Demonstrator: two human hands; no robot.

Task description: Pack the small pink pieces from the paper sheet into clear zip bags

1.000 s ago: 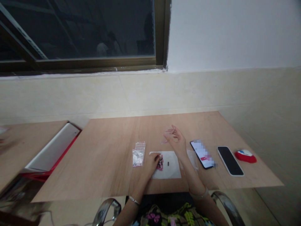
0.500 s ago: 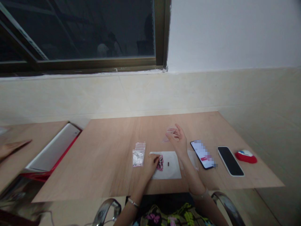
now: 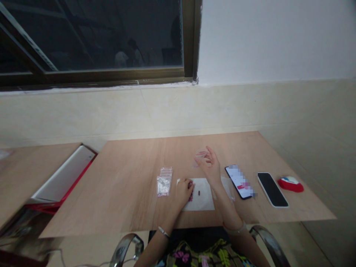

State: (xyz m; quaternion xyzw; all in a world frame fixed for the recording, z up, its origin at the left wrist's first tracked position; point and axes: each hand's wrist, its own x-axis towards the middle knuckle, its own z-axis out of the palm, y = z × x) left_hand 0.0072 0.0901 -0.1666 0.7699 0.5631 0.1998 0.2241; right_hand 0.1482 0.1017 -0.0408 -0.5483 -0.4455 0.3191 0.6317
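— On the tabletop [image 3: 133, 185], what do we have under our hands?

— Our left hand [image 3: 183, 190] rests on the white sheet [image 3: 204, 200], fingers curled over the small pink pieces [image 3: 190, 195] lying there. We cannot tell whether the fingers actually pinch any of them. One dark little piece [image 3: 199, 193] lies alone on the sheet, just beside that hand.

— And the right hand?

— Our right hand [image 3: 210, 167] is raised beyond the sheet, thumb and fingers closed on a small clear bag [image 3: 200, 155] with a pink strip.

— What lies around us?

— A stack of small clear bags [image 3: 164, 181] sits left of the sheet, near our left hand. To the right lie a phone with a lit screen [image 3: 239, 181], a dark phone [image 3: 272, 189] and a red and white object [image 3: 290, 184], all apart from our hands. A white and red box [image 3: 62, 178] leans at the tabletop's left edge.
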